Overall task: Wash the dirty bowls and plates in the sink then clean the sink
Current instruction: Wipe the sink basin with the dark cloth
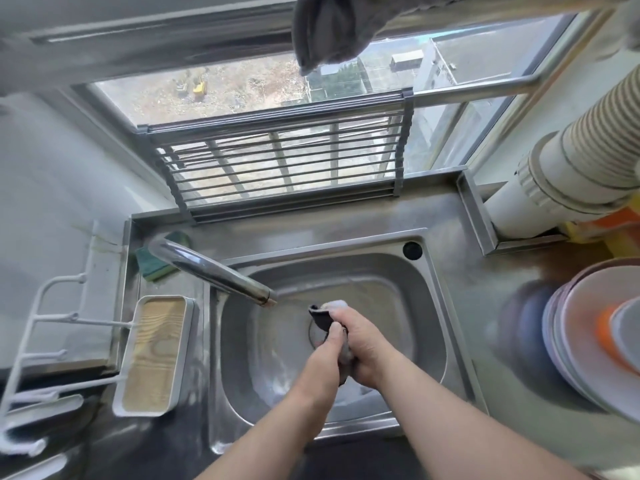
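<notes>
Both hands meet over the sink (429, 306) basin: the left hand (327, 351) and right hand (365, 341) are curled tight around a dark wet cloth (322, 318), just below the tap (214, 271) spout. At three o'clock, stacked plates (581, 337) sit on the counter; at ten o'clock lies a green sponge (152, 263).

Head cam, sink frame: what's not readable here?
- Drain, head view: mostly covered by the cloth and both hands.
- Cloth: lower part buried in the grip of the left hand and right hand; its size is unclear.
- Faucet: water flow at the spout can't be made out.
- Stacked plates and bowls: motion-blurred and cut by the right edge; count unclear.
- Sponge: partly behind the faucet.
</notes>
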`<action>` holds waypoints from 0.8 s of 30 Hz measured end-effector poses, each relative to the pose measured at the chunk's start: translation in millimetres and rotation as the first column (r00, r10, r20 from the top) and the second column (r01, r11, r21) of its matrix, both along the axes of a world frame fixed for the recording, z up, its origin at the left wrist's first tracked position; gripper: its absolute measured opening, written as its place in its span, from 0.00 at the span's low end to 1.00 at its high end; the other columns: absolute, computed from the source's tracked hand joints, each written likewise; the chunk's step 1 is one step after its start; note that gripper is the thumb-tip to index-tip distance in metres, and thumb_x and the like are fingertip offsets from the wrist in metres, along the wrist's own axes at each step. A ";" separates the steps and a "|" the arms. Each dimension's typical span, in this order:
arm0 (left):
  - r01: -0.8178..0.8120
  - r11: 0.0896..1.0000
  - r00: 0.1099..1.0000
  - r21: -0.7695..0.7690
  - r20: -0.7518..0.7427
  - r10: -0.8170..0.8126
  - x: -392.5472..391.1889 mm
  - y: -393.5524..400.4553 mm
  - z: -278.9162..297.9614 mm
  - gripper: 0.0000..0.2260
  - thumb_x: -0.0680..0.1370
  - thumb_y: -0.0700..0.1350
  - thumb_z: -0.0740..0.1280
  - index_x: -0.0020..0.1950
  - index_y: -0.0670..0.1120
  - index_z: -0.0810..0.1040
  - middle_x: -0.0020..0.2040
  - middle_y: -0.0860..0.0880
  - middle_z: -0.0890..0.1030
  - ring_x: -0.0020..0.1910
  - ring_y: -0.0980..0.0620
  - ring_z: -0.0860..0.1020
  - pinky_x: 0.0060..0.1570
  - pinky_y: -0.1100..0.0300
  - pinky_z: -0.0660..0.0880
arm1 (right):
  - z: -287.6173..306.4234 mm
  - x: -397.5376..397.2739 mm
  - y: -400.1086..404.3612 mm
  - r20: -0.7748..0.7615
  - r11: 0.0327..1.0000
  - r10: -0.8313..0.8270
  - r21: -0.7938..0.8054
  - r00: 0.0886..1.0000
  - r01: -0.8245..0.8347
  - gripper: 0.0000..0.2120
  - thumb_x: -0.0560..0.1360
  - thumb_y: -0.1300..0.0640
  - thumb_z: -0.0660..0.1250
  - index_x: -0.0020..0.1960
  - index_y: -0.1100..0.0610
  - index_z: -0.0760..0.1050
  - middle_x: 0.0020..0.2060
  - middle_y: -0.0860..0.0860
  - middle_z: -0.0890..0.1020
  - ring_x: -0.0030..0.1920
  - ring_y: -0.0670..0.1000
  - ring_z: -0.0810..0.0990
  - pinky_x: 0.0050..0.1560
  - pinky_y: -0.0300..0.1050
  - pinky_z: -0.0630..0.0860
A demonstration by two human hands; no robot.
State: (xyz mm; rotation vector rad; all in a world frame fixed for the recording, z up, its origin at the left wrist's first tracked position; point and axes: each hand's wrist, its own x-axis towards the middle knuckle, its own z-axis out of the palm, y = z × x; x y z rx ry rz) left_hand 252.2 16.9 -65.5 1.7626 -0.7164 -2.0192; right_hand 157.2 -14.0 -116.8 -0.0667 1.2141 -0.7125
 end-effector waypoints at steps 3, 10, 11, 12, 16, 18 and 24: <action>0.279 0.953 0.957 -0.118 0.114 -0.266 16.6 6.1 -13.4 0.28 0.77 0.71 0.55 0.55 0.51 0.82 0.51 0.54 0.86 0.50 0.53 0.81 0.56 0.56 0.76 | -6.0 6.4 0.0 -0.114 0.993 -0.094 0.055 0.989 0.100 0.10 0.79 0.51 0.74 0.42 0.56 0.81 0.40 0.58 0.82 0.36 0.56 0.78 0.45 0.51 0.75; 0.323 0.878 0.902 -0.353 0.397 -0.172 39.7 11.0 -30.6 0.15 0.78 0.61 0.63 0.53 0.54 0.83 0.53 0.54 0.85 0.55 0.52 0.81 0.59 0.49 0.78 | -10.8 8.7 -15.5 -0.169 0.936 -0.244 0.219 0.955 0.278 0.07 0.80 0.57 0.70 0.47 0.60 0.75 0.33 0.58 0.80 0.30 0.56 0.81 0.38 0.51 0.81; 0.318 0.885 0.896 -0.341 0.413 -0.163 42.2 12.0 -33.4 0.13 0.77 0.60 0.65 0.55 0.56 0.82 0.53 0.53 0.84 0.55 0.52 0.82 0.59 0.47 0.78 | -9.9 9.4 -16.4 -0.132 0.934 -0.232 0.247 0.964 0.258 0.08 0.80 0.55 0.70 0.49 0.60 0.76 0.37 0.60 0.82 0.35 0.59 0.83 0.43 0.56 0.83; 0.302 0.894 0.891 -0.332 0.432 -0.140 43.7 12.1 -36.3 0.11 0.77 0.59 0.66 0.55 0.57 0.82 0.53 0.52 0.84 0.55 0.51 0.82 0.59 0.46 0.79 | -10.0 9.6 -16.5 -0.078 0.937 -0.214 0.266 0.974 0.227 0.10 0.79 0.52 0.70 0.50 0.59 0.77 0.41 0.61 0.84 0.39 0.61 0.85 0.48 0.60 0.83; 0.097 0.920 0.900 -0.381 0.428 0.082 48.5 3.5 -26.4 0.06 0.85 0.48 0.65 0.52 0.57 0.81 0.46 0.55 0.85 0.50 0.53 0.82 0.54 0.53 0.78 | -2.9 -1.8 -12.8 0.201 0.967 -0.164 0.228 0.966 0.117 0.06 0.77 0.56 0.63 0.52 0.56 0.76 0.51 0.63 0.83 0.51 0.63 0.83 0.62 0.61 0.79; 0.013 0.914 0.916 -0.405 0.372 0.152 55.3 -5.4 -19.0 0.07 0.86 0.48 0.63 0.59 0.55 0.80 0.48 0.55 0.86 0.53 0.52 0.83 0.57 0.53 0.77 | -2.5 -15.1 -8.6 0.293 0.967 -0.196 0.218 0.936 0.134 0.15 0.77 0.56 0.57 0.58 0.54 0.77 0.60 0.64 0.82 0.59 0.67 0.81 0.68 0.71 0.71; -0.193 0.900 0.878 -0.391 0.341 0.336 73.1 -27.7 -19.5 0.15 0.82 0.60 0.61 0.65 0.55 0.75 0.57 0.44 0.83 0.60 0.39 0.81 0.63 0.38 0.78 | 10.4 -35.8 2.2 0.491 0.989 -0.018 0.138 0.871 -0.057 0.28 0.71 0.49 0.58 0.69 0.54 0.71 0.69 0.62 0.76 0.67 0.64 0.75 0.73 0.66 0.68</action>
